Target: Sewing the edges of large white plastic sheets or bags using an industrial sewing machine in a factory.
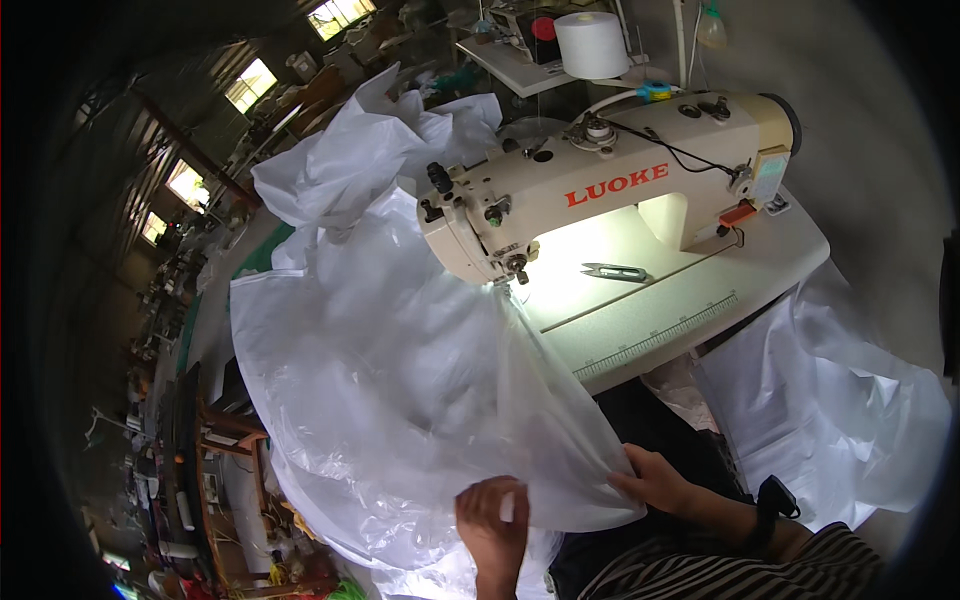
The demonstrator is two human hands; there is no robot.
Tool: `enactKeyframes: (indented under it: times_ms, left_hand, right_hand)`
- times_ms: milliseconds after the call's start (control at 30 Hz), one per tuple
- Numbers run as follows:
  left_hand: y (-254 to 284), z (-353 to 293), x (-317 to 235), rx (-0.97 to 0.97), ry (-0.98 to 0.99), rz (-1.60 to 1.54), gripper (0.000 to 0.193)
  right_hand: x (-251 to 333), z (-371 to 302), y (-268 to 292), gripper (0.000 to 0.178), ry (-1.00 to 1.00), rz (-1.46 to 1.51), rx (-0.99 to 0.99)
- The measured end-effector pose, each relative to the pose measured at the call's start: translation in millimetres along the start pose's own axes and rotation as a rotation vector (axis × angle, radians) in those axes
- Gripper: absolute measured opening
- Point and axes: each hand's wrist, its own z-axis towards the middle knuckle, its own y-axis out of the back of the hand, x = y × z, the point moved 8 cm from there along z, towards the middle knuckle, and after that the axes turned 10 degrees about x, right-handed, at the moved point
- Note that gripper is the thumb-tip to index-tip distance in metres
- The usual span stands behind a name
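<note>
A large sheet of white translucent plastic point(370, 350) runs from under the needle area of a sewing machine point(620, 170) down to my lap. My right hand point(655, 482) grips the sheet's right edge, with the thumb on top and the fingers underneath. My left hand point(493, 518) is over the lower part of the sheet, its fingers curled toward the thumb; whatever lies between them cannot be made out. Small thread snips point(615, 272) rest on the lit machine bed point(660, 315), to the right of the needle and away from both hands.
More white plastic point(340, 150) is heaped behind the machine head, and another piece point(830, 400) hangs at the right. A white thread cone point(590, 45) stands behind the machine. At the left are a wooden stand point(235, 430) and workshop clutter. A grey wall point(870, 180) rises on the right.
</note>
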Motion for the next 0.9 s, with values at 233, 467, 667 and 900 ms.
enactKeyframes:
  times_ms: [233, 467, 667, 900]
  left_hand:
    - [-60, -27, -62, 0.398, -0.238, -0.051, 0.021]
    - [-17, -133, 73, 0.249, 0.418, -1.539, 0.029]
    - [-79, -129, 110, 0.248, 0.569, -1.03, 0.03]
    - [-56, -83, 108, 0.219, 0.598, -0.94, 0.032]
  right_hand:
    - [31, 30, 9, 0.057, 0.151, -0.001, -0.039]
    - [56, 28, 11, 0.045, 0.242, -0.23, -0.12]
    - [74, 17, 1, 0.06, 0.291, -0.687, -0.118]
    - [75, 36, -37, 0.067, 0.108, -1.113, 0.064]
